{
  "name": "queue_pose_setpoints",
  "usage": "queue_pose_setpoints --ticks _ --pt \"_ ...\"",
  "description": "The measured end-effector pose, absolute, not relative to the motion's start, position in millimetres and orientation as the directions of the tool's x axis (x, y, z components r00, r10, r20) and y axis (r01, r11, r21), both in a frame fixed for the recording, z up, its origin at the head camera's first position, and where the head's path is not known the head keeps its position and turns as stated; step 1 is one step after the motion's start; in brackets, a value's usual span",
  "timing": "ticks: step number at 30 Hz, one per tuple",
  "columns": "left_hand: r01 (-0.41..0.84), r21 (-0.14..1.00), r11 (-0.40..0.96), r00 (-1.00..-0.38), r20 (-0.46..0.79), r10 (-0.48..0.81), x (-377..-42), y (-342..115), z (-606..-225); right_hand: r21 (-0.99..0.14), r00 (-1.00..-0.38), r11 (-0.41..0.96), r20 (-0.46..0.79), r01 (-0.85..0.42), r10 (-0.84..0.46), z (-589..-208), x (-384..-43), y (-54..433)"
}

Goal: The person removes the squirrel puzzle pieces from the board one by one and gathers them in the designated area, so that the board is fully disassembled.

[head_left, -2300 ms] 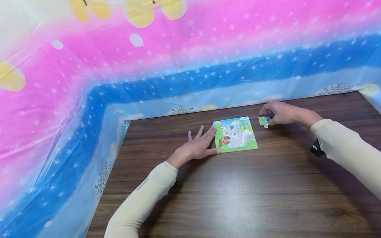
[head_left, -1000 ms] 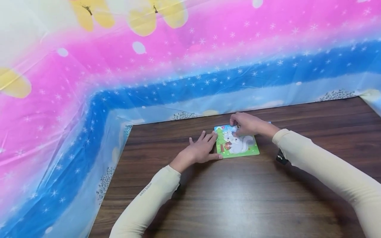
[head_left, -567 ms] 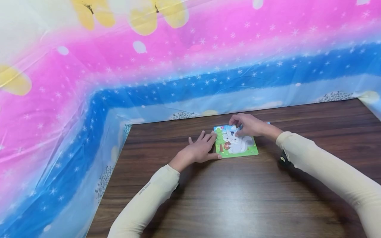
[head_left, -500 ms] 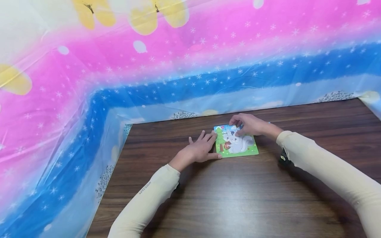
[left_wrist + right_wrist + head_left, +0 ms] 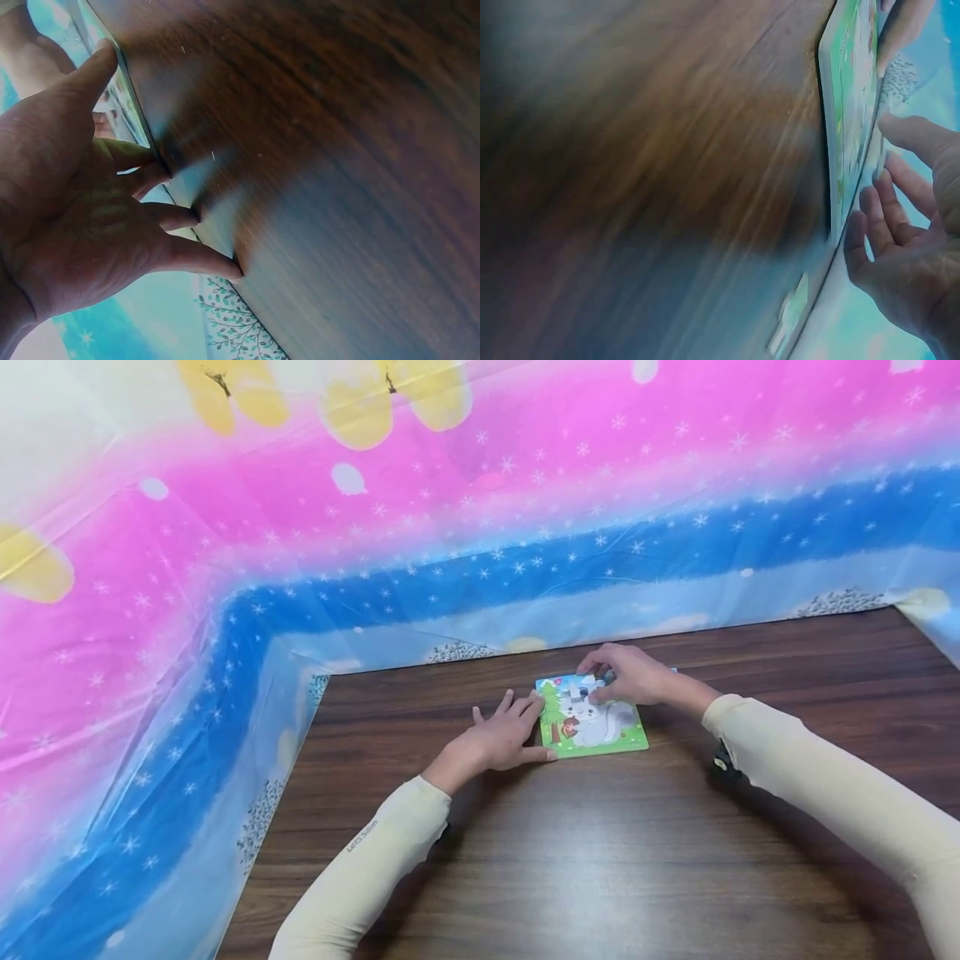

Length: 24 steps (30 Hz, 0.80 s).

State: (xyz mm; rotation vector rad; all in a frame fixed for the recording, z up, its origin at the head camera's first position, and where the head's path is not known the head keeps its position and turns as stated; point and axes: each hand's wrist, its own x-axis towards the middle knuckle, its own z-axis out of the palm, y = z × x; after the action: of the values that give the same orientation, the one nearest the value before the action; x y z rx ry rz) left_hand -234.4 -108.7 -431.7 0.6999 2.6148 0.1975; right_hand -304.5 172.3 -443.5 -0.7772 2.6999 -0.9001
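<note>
A square jigsaw puzzle [image 5: 600, 737] with a grey squirrel picture lies flat near the back of the table. My left hand [image 5: 497, 739] rests palm down at its left side, fingers spread, thumb and a fingertip touching its edge. Over the upper middle of the puzzle is my right hand [image 5: 632, 677], thumb and fingers pinching a small puzzle piece [image 5: 878, 159], seen nearly edge-on in the right wrist view. Its picture is mostly hidden by the fingers. A loose puzzle piece [image 5: 791, 319] lies on the table to the right of the puzzle, largely behind my right wrist in the head view.
The brown wood-grain table [image 5: 570, 843] stretches toward me. A pink and blue snowflake-patterned cloth [image 5: 450, 577] hangs along its back and left edges. A dark wrist device [image 5: 724, 763] sits under my right sleeve.
From the loose pieces at the right, my right hand has moved left over the puzzle's upper part, then stayed nearly still. My left hand keeps its place at the puzzle's left edge.
</note>
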Motion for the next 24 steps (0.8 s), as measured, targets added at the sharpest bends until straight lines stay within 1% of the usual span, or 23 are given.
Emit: queue_pose_setpoints --ticks 4,7,13,17,24 --pt "0.448 0.237 0.862 -0.786 -0.355 0.506 -233.4 -108.9 -430.2 -0.573 -0.856 0.681 0.072 -0.456 -0.513 -436.9 -298.4 191.4" --pt "0.452 0.223 0.864 -0.785 -0.359 0.504 -231.0 -107.4 -426.1 -0.551 -0.865 0.695 0.104 -0.462 -0.492 -432.9 -293.3 214.3" --pt "0.462 0.203 0.863 -0.788 -0.353 0.505 -232.0 -107.5 -426.9 -0.49 -0.892 0.76 0.09 -0.428 -0.444 -431.5 -287.3 265.2" --pt "0.458 0.213 0.863 -0.788 -0.352 0.505 -232.1 -108.5 -427.2 -0.467 -0.908 0.791 0.065 -0.395 -0.415 -436.4 -288.1 295.1" --pt "0.449 0.233 0.863 -0.785 -0.358 0.505 -230.6 -109.4 -429.0 -0.45 -0.917 0.817 0.009 -0.36 -0.398 -449.4 -287.2 325.2"
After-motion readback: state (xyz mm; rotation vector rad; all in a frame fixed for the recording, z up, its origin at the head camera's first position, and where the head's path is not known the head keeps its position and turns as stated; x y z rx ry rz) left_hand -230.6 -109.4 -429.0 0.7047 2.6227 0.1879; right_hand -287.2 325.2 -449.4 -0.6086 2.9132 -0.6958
